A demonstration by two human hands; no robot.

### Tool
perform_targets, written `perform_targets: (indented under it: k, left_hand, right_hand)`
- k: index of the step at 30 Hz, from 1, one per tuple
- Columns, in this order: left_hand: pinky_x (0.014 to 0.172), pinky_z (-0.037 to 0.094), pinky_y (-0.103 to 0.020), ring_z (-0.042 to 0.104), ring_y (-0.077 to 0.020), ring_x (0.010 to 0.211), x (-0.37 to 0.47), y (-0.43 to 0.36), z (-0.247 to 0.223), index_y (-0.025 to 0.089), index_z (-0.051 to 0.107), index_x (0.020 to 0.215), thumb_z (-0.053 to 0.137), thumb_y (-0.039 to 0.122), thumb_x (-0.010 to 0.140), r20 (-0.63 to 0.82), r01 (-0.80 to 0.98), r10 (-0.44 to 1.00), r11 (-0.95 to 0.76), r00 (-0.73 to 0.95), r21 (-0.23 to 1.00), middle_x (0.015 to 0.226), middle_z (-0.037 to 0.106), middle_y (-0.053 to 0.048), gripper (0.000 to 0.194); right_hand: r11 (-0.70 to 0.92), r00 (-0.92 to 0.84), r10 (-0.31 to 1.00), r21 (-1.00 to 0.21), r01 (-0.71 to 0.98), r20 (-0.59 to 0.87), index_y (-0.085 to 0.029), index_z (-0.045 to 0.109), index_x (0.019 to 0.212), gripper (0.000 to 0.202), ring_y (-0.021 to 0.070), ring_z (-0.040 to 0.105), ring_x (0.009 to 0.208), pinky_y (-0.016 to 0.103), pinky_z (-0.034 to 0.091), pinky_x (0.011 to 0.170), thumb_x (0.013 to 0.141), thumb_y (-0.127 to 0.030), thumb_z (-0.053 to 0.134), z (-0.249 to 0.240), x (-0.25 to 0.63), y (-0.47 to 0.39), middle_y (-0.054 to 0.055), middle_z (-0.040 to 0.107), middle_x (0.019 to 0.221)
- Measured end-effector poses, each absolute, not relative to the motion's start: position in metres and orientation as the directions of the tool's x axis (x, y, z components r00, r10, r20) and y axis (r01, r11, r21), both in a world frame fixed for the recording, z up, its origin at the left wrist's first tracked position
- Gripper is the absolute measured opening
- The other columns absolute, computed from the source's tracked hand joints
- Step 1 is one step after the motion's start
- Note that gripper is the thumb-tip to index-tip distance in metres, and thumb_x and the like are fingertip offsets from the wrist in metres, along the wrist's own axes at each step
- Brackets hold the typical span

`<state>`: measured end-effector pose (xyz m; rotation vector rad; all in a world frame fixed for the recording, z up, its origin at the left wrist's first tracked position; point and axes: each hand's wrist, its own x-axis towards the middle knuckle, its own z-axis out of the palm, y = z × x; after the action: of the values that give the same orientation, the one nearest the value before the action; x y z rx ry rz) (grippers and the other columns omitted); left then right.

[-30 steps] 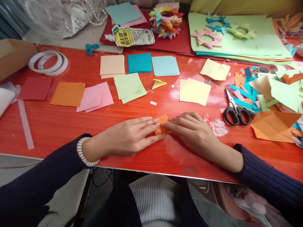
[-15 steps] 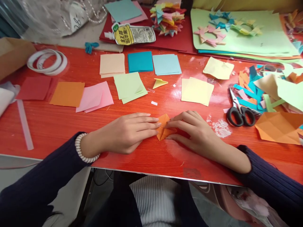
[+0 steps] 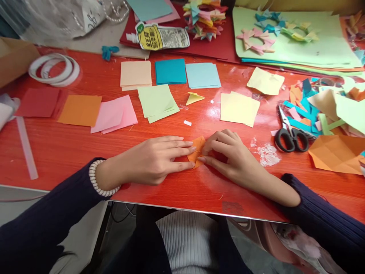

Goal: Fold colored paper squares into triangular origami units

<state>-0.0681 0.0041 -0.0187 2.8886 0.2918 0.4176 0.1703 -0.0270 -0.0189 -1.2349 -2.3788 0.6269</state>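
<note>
**Inspector:** Item in work is a small folded orange paper piece (image 3: 196, 151), lying flat on the red bench (image 3: 65, 148), near the middle of its front edge.

**Clerk:** State of the hands?

**Inspector:** Left hand (image 3: 151, 161) lies flat, fingers extended, fingertips pressing the left side of the paper. Right hand (image 3: 232, 158) is curled, its fingertips pinching or pressing the right side. Neither hand lifts the piece; both meet over it and part of it is hidden beneath them.

**Clerk:** Handling character?

**Inspector:** In my judgement very light, thin and easily creased. It would slide readily on the glossy bench surface, so it wants pinning down with one hand. Best held at the points and folded edges with fingertips only; a heavier grip would crush the folds.

**Clerk:** Surroundings?

**Inspector:** Black-handled scissors (image 3: 291, 133) lie towards the right edge, well apart from the right hand. Yellow squares (image 3: 238, 108) and green squares (image 3: 156, 102) sit farther back, a tape roll (image 3: 54, 70) near the back left corner.
</note>
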Motion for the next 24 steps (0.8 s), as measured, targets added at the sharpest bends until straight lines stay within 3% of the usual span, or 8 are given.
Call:
perform_targets:
  k: [15, 24]
  left_hand:
    - [0.107, 0.039, -0.041, 0.046, -0.0194, 0.125, -0.0674, 0.0029, -0.0176, 0.017, 0.059, 0.114, 0.04, 0.002, 0.079, 0.244, 0.173, 0.227, -0.959, 0.943, 0.223, 0.128, 0.055, -0.012, 0.042]
    - [0.106, 0.04, -0.041, 0.047, -0.022, 0.124, -0.0659, 0.0012, -0.0151, 0.011, 0.058, 0.113, 0.04, 0.001, 0.079, 0.244, 0.18, 0.237, -0.955, 0.941, 0.235, 0.124, 0.057, -0.014, 0.04]
  right_hand:
    - [0.53, -0.535, 0.831, -0.505, 0.681, 0.15, -0.019, 0.052, 0.079, 0.01, 0.0192, 0.045, 0.081, 0.035, 0.036, 0.074, 0.086, -0.026, 0.054, -0.0231, 0.1689, -0.0284, 0.005, 0.056, 0.084]
    - [0.568, -0.545, 0.816, -0.441, 0.695, 0.192, -0.018, 0.05, 0.079, 0.014, 0.0192, 0.043, 0.079, 0.035, 0.036, 0.071, 0.087, -0.029, 0.052, -0.0261, 0.1682, -0.0298, 0.005, 0.053, 0.084]
